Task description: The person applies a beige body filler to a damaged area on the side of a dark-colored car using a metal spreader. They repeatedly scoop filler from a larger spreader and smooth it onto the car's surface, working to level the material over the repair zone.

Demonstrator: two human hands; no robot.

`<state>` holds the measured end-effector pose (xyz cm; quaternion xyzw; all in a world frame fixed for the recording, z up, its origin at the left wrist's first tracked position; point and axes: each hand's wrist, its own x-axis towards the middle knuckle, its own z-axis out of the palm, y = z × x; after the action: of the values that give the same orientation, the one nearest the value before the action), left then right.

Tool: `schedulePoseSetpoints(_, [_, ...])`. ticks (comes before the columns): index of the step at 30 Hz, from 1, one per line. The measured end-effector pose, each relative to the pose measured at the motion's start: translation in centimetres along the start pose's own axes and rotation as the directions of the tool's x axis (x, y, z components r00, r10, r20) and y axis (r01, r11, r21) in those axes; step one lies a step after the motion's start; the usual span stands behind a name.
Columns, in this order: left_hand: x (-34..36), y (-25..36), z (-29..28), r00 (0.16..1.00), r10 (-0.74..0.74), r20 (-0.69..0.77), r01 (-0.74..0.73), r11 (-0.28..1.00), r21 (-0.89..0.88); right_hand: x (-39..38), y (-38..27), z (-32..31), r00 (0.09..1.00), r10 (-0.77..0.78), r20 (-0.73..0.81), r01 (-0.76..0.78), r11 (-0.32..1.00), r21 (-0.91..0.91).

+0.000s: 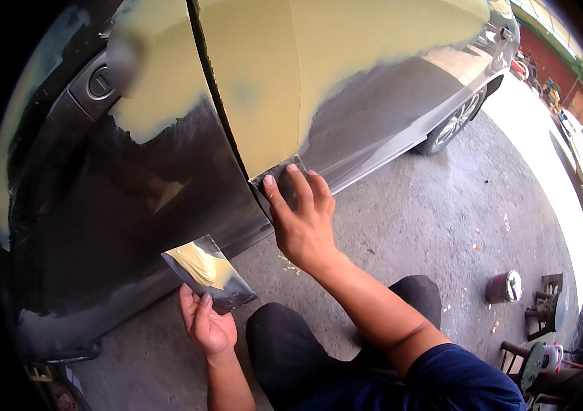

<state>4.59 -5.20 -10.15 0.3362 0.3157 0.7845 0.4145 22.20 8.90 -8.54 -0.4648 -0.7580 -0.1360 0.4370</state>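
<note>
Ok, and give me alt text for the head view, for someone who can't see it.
A person's right-hand grip holds a dark flat spreader against the pale yellow coating on a dark car's side. The left-hand grip holds a dark plate bearing a yellow smear. A can stands on the floor at right.

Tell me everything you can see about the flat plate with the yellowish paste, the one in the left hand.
The plate is thin, four-sided and dark grey, with a slight sheen; its material is unclear. Thick, ridged pale yellow paste covers much of its upper-left part, thinning to a smear toward the mostly bare lower-right end. The left hand holds it along its lower-left edge. It lies slantwise in the view, near the car's dark lower side.
</note>
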Motion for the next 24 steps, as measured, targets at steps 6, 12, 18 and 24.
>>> schedulePoseSetpoints(6, [0.0,0.0,-0.5,0.999,0.01,0.043,-0.011,1.0,0.029,-1.4,-0.2,-1.2,0.996,0.05,0.072,-0.054,0.997,0.053])
schedulePoseSetpoints(12, [-0.2,0.1,0.1,1.0,-0.01,-0.007,0.011,1.0,0.021,1.7,-1.0,-2.2,0.998,-0.004,-0.056,0.008,0.997,0.077])
schedulePoseSetpoints(18, [-0.2,-0.1,-1.2,0.997,-0.001,0.077,-0.001,1.0,0.032,0.4,-0.4,-0.1,1.0,-0.011,-0.006,0.011,0.999,0.03])
schedulePoseSetpoints(24, [-0.2,-0.4,-1.8,0.997,-0.01,0.081,0.006,0.999,0.049,-1.4,0.0,0.5,0.999,0.021,0.042,-0.023,0.999,0.048])
